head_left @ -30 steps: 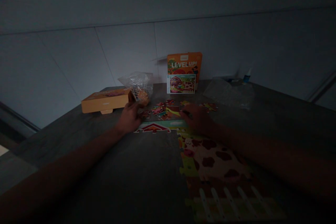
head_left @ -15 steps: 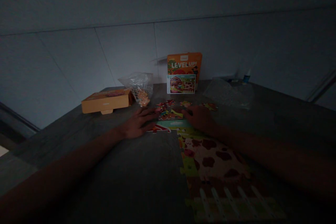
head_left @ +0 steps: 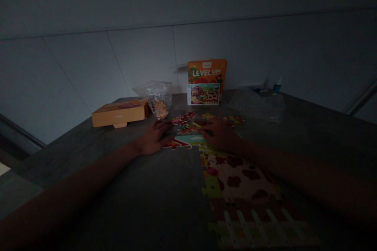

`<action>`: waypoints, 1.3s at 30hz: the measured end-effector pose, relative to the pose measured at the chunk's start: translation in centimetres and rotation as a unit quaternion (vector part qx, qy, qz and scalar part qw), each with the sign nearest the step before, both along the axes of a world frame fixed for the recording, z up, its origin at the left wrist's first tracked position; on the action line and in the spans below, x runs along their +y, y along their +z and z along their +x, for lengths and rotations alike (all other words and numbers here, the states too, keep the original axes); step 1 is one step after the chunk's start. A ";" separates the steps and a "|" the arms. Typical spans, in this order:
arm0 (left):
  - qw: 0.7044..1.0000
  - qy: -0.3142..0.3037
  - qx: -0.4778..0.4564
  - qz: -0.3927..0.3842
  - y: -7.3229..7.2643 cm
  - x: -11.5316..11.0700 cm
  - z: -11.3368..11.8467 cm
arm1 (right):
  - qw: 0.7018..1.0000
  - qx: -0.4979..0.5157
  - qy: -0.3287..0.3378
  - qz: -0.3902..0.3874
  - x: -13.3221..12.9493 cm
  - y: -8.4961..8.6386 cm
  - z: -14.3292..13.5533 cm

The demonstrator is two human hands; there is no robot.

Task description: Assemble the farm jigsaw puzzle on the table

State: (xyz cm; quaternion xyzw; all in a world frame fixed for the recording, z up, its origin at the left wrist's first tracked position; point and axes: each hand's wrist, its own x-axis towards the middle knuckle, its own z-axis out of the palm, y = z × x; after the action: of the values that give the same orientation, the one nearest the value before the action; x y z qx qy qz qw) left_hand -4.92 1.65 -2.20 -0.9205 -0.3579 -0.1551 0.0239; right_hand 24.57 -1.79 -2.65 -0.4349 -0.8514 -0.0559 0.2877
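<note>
My left hand (head_left: 154, 137) lies palm down on the table with its fingers spread. Its fingertips are beside the red-and-white roof part of a puzzle strip (head_left: 191, 140). My right hand (head_left: 219, 135) reaches over the top of the puzzle, fingers curled down at a yellow-green puzzle piece (head_left: 197, 124) on the near side of the loose pieces (head_left: 183, 119); dim light blurs the exact contact. Below my right forearm lies the joined puzzle section (head_left: 238, 180), showing a spotted cow above a white fence.
An orange "LEVEL UP!" box (head_left: 206, 64) stands against the wall, with a farm picture card (head_left: 204, 95) in front. On the left are a flat orange box (head_left: 119, 114) and a clear bag (head_left: 159, 94) of pieces. Clear plastic (head_left: 256, 104) and a small bottle (head_left: 277, 85) lie at right.
My right hand has moved slightly left over the loose pieces, uncovering more of those on its right. My left hand has drawn back a little to the left.
</note>
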 end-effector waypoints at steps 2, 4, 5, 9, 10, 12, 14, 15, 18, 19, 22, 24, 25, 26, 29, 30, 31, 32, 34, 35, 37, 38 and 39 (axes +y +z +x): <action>1.000 -0.020 0.012 -0.005 0.2 -0.1 0.0 | 1.000 0.000 -0.029 0.002 0.1 -0.1 0.0; 0.999 -0.031 0.023 -0.009 0.3 -0.2 0.1 | 0.998 -0.003 -0.063 0.001 0.2 -0.2 0.0; 0.999 -0.030 0.025 -0.010 0.3 -0.2 0.1 | 0.997 -0.005 -0.081 0.001 0.2 -0.2 0.0; 1.000 0.002 0.022 -0.014 0.0 0.0 0.0 | 0.990 -0.012 -0.138 -0.005 0.0 -0.1 0.0; 1.000 0.012 0.018 -0.013 -0.1 0.0 0.0 | 0.989 -0.012 -0.144 -0.007 0.0 -0.1 0.0; 1.000 0.028 0.008 -0.007 -0.1 0.0 0.0 | 0.989 -0.010 -0.147 -0.010 -0.1 0.0 -0.1; 0.999 0.038 0.001 -0.002 -0.1 0.0 0.1 | 0.990 -0.006 -0.143 -0.013 -0.1 0.0 -0.1; 0.999 0.043 0.000 0.000 -0.1 0.0 0.1 | 0.990 -0.005 -0.143 -0.016 -0.1 0.0 -0.1; 0.999 0.052 0.002 -0.002 0.1 -0.1 0.3 | 0.989 -0.004 -0.149 -0.026 -0.1 0.0 0.0; 0.999 0.052 0.002 -0.001 0.2 -0.1 0.3 | 0.988 -0.005 -0.151 -0.030 0.0 -0.1 0.0; 0.999 0.049 -0.001 0.004 0.3 -0.2 0.4 | 0.988 -0.014 -0.146 -0.043 0.1 -0.2 0.0; 0.999 0.050 -0.006 0.008 0.4 -0.3 0.4 | 0.988 -0.018 -0.140 -0.057 0.3 -0.3 0.1; 0.999 0.050 -0.009 0.009 0.4 -0.3 0.4 | 0.988 -0.019 -0.139 -0.062 0.3 -0.4 0.1; 0.999 0.047 -0.012 0.010 0.4 -0.3 0.3 | 0.988 -0.019 -0.139 -0.064 0.4 -0.4 0.1; 0.999 0.027 -0.026 0.004 0.2 -0.2 0.1 | 0.989 -0.019 -0.141 -0.047 0.5 -0.5 0.2; 0.999 0.019 -0.031 0.000 0.2 -0.2 0.1 | 0.989 -0.018 -0.141 -0.040 0.5 -0.5 0.2; 0.999 0.010 -0.035 -0.005 0.1 -0.1 0.0 | 0.989 -0.016 -0.141 -0.036 0.5 -0.5 0.2; 0.999 0.001 -0.038 -0.011 0.1 -0.1 0.0 | 0.989 -0.015 -0.141 -0.034 0.5 -0.6 0.3; 0.999 -0.017 -0.041 -0.018 0.0 -0.1 -0.1 | 0.989 -0.008 -0.143 -0.031 0.5 -0.6 0.3; 0.999 -0.025 -0.041 -0.020 0.0 -0.1 -0.1 | 0.989 -0.001 -0.144 -0.027 0.5 -0.7 0.3; 0.998 -0.044 -0.038 -0.019 0.1 -0.1 -0.1 | 0.990 0.013 -0.141 -0.020 0.6 -0.8 0.3; 0.998 -0.055 -0.035 -0.016 0.2 -0.2 -0.1 | 0.990 0.018 -0.139 -0.018 0.7 -0.9 0.4; 0.997 -0.068 -0.032 -0.014 0.2 -0.2 -0.1 | 0.990 0.023 -0.137 -0.017 0.8 -0.9 0.4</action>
State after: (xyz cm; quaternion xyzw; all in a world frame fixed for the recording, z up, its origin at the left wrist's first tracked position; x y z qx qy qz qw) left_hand -5.04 1.47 -1.99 -0.9374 -0.2973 -0.1808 -0.0107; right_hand 24.95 -0.99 -3.57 -0.5535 -0.7777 -0.0701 0.2896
